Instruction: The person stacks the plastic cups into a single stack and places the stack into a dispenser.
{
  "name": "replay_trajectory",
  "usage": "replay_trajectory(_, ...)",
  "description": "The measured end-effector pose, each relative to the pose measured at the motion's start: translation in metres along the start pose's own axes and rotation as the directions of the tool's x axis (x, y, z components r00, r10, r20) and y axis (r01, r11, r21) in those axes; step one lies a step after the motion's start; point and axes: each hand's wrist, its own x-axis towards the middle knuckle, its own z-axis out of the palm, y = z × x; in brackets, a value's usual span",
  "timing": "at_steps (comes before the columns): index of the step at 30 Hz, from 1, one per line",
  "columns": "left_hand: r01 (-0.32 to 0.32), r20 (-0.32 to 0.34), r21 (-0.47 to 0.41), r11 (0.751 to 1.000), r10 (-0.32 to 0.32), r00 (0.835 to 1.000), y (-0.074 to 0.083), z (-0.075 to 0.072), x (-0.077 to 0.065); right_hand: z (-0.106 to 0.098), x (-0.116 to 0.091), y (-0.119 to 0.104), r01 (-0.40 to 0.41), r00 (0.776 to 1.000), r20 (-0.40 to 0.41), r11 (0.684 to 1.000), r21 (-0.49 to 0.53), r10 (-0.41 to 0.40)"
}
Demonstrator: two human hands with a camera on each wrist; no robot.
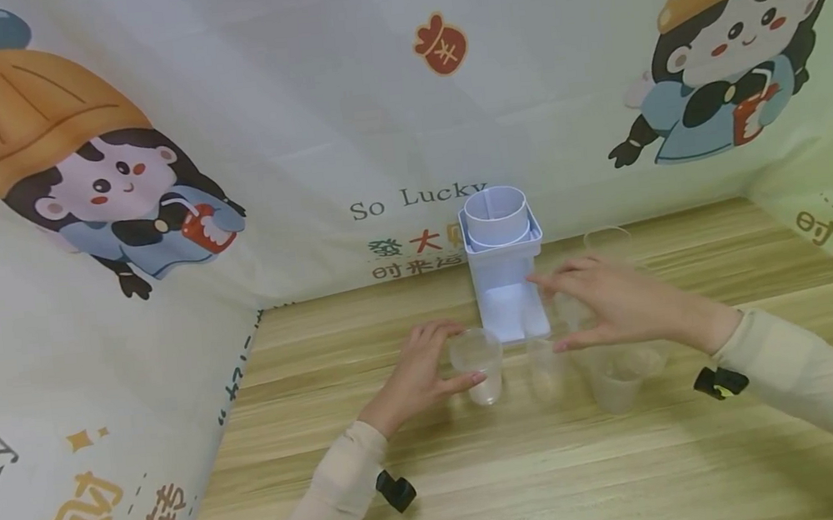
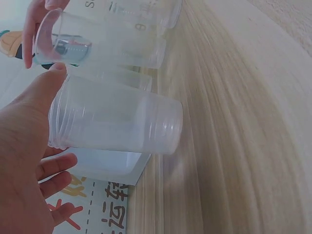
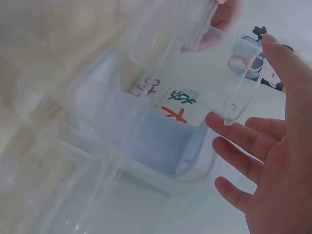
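My left hand holds a small stack of clear plastic cups near the rims, thumb on one side and fingers on the other. The stack stands upright on the table. To its right, my right hand pinches a single clear cup at its rim between thumb and index finger; the other fingers are spread. Right behind both hands is a white plastic stand with a round tube in its top.
More clear cups stand around and under my right hand, their outlines faint. Another clear cup rim shows behind that hand. The wood-grain table meets a printed cloth backdrop at the back and sides.
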Motion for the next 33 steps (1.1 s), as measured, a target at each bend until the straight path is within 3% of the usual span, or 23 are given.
replay_trajectory(13, -0.007, -0.008, -0.023, 1.0, 0.007, 1.0, 0.002, 0.0, 0.0, -0.014, 0.006, 0.0, 0.048, 0.998, -0.034, 0.999, -0.022, -0.048)
replay_trajectory(20, -0.007, -0.016, 0.0, 1.0, 0.007, 1.0, 0.003, 0.0, 0.0, -0.027, 0.017, -0.003, 0.038, 0.999, -0.021, 0.999, -0.022, -0.038)
replay_trajectory(33, -0.015, -0.017, -0.021, 1.0, 0.014, 1.0, 0.001, 0.001, 0.0, -0.039, 0.035, -0.007, 0.095, 0.995, -0.026, 0.995, -0.022, -0.096)
